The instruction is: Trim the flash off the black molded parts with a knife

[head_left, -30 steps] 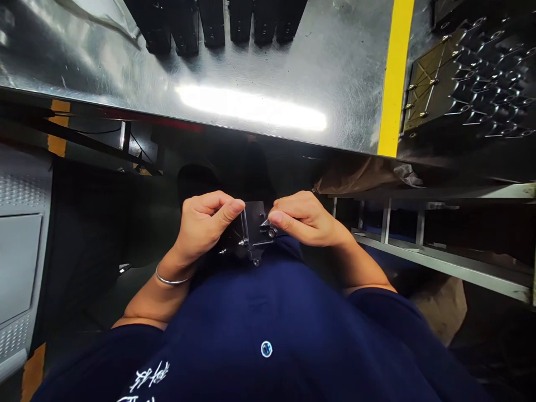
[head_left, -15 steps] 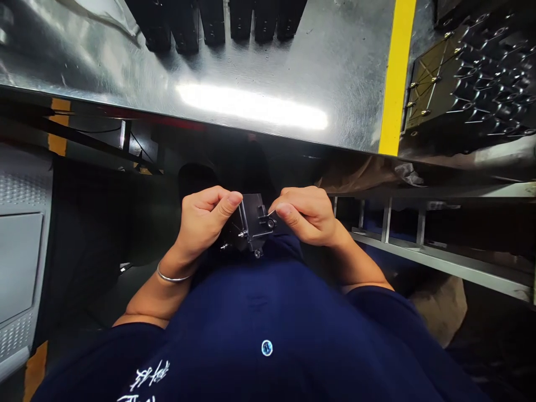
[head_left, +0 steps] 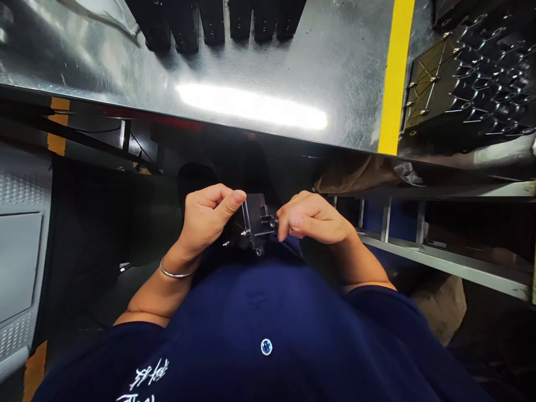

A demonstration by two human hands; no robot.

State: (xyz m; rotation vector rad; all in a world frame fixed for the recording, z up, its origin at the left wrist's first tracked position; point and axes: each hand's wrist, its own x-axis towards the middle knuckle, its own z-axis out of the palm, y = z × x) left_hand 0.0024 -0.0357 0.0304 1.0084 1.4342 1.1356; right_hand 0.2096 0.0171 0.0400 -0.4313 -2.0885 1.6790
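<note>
My left hand [head_left: 213, 216] is closed on a small black plastic part [head_left: 257, 215], thumb on top along its left edge. The part is held in front of my shirt. It has round lugs at its right side and bottom, and shiny metal pins [head_left: 244, 233] stick out at its lower left. My right hand [head_left: 312, 218] is closed, its curled fingertips at the right lug. Whatever lies inside those fingers is hidden, and I cannot tell whether they press on the lug.
A metal table [head_left: 343, 72] lies ahead, with several black box-shaped parts [head_left: 213, 25] at the back. Yellow tape [head_left: 396, 78] runs along it, left of a black box [head_left: 427, 84] beside many black parts [head_left: 489, 78]. A metal frame [head_left: 444, 262] stands right, a grey perforated unit [head_left: 20, 251] left.
My right hand has turned and its fingers have curled downward beside the lug; a thin pale edge seen at its fingertips no longer shows. The left hand and black part shifted slightly right.
</note>
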